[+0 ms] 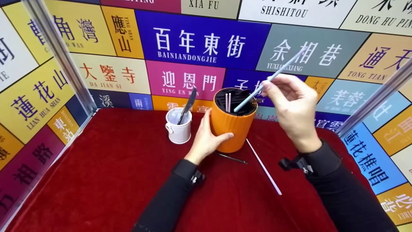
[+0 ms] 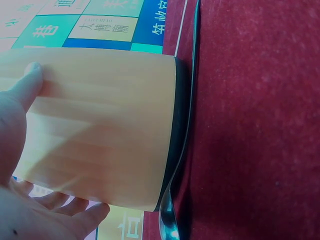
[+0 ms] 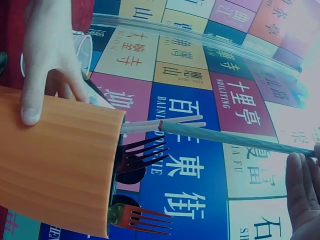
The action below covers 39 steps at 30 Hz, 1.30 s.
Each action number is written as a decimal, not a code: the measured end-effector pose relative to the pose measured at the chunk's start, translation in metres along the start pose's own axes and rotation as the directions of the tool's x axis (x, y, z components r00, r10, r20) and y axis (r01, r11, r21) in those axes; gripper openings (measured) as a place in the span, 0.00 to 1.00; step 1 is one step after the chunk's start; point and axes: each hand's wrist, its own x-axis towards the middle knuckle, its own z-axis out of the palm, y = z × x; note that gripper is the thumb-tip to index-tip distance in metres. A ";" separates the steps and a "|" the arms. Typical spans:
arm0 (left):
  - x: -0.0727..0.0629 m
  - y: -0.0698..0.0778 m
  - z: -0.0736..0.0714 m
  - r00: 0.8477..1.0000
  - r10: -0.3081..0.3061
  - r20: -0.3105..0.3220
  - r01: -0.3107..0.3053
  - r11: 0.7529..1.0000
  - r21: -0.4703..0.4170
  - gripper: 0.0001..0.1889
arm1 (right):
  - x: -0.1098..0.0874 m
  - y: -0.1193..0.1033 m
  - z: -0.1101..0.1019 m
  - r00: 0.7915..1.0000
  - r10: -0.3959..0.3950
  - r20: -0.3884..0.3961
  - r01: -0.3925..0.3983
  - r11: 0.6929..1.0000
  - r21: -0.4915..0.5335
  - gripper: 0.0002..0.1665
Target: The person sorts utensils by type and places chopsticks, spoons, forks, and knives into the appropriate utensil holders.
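My left hand [image 1: 206, 141] grips the side of an orange ribbed utensil holder [image 1: 236, 137], which stands tilted on the red cloth. Between thumb and fingers, my right hand [image 1: 294, 106] pinches a light blue chopstick [image 1: 283, 68]. Its lower end is at the holder's black slotted mouth; how deep it goes I cannot tell. Two pale pink chopsticks [image 1: 228, 102] stand in the holder. In the right wrist view, a fork [image 3: 145, 220] and other dark cutlery stick out of the mouth. A spoon [image 2: 169, 215] lies along the holder's base.
A white bucket-shaped cup [image 1: 179, 133] with a dark knife [image 1: 189, 104] leaning in it stands left of the holder. On the red cloth [image 1: 112, 177], a pale pink chopstick [image 1: 264, 169] lies to the right. Panels with printed characters [image 1: 202, 38] enclose the table's back and sides.
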 end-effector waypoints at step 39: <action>0.001 0.001 0.001 1.000 0.011 -0.009 -0.011 1.000 -0.002 0.67 | -0.028 0.074 0.016 0.953 0.107 0.282 0.052 0.861 -0.505 0.07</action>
